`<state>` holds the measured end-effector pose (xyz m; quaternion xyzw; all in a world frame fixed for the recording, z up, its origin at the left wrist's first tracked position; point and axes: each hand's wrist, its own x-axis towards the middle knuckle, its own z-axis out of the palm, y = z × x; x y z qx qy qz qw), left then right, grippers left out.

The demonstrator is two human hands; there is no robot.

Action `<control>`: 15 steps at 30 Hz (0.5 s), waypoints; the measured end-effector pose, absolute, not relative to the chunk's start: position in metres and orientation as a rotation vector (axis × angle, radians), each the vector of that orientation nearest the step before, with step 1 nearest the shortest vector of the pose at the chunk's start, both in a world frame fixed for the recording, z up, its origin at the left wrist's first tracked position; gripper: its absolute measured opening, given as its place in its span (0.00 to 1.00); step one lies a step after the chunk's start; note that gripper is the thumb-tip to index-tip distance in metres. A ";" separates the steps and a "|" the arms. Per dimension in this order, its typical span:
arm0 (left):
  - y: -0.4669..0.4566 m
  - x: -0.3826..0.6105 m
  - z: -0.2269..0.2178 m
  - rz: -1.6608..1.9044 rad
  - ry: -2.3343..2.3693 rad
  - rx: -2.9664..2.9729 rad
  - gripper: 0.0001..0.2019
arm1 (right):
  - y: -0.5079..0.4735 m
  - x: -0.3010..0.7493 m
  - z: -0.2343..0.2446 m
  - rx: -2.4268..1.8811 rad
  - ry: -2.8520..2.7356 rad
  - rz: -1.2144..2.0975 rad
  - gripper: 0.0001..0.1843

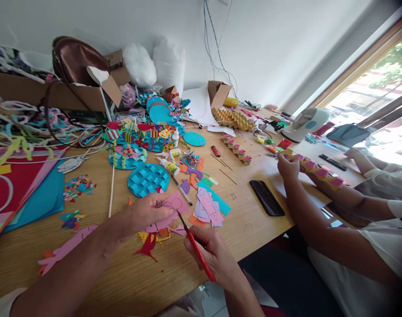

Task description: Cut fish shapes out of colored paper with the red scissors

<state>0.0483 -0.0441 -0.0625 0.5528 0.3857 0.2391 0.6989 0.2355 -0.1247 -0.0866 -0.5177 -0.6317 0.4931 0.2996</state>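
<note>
My left hand (154,210) pinches a piece of pink paper (176,203) that has a shape drawn on it in dark line. In my right hand (210,252) is a pair of scissors (198,252) with red handles, its dark blades meeting the paper's near edge. Scraps of pink, yellow and red paper (148,246) lie under and in front of my left hand. A blue woven paper disc (148,179) sits just beyond it, and a pen (181,190) is to its right. Strips of pink and lilac paper (208,208) rest farther right.
A black phone (267,198) lies on the table at right. Beside it a co-worker's hands (288,166) hold a pink and yellow egg-carton strip (315,169). Glue bottles (169,166), paper fish (128,152) and a cardboard box (85,94) crowd the back. A wooden stick (111,191) stands at left.
</note>
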 end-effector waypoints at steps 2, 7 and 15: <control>-0.044 0.048 -0.062 0.532 0.871 1.256 0.08 | -0.124 0.237 -0.085 -1.380 -1.731 1.271 0.22; -0.041 0.044 -0.066 0.482 0.904 1.346 0.09 | -0.122 0.242 -0.082 -1.392 -1.885 1.167 0.21; -0.038 0.041 -0.066 0.402 0.859 1.391 0.11 | -0.119 0.248 -0.078 -1.381 -2.006 1.113 0.20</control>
